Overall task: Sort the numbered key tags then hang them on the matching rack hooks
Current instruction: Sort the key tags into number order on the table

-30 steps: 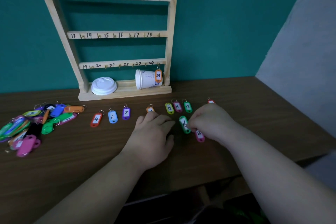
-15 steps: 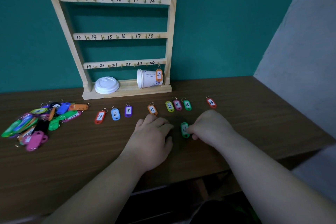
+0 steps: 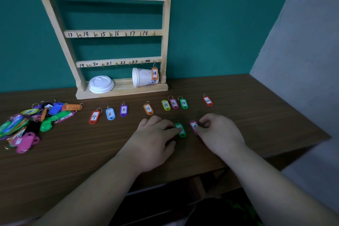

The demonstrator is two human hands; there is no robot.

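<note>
A wooden rack (image 3: 166, 29) with numbered hooks stands against the green wall; an orange tag 24 (image 3: 154, 73) hangs on its hook. Sorted tags lie in a row on the desk: red 4 (image 3: 94, 116), blue 6 (image 3: 110, 113), purple 8 (image 3: 123, 109), orange 11 (image 3: 148, 109), yellow 15 (image 3: 166, 105), pink 16 (image 3: 174, 103), green 18 (image 3: 183, 103), red 23 (image 3: 208, 100). My left hand (image 3: 154, 143) lies flat, its fingertips touching a green tag (image 3: 180, 130). My right hand (image 3: 220, 132) pinches a pink tag 18 (image 3: 194, 126).
A heap of unsorted coloured tags (image 3: 27, 123) lies at the left of the brown desk (image 3: 55, 161). A white cup lid (image 3: 101, 84) and a tipped paper cup (image 3: 142, 77) sit on the rack's base. A grey wall (image 3: 302, 51) bounds the right side.
My right hand moved right and the pink tag came back into view in its fingers. My left fingers slid onto the green tag, which my right hand had been touching.
</note>
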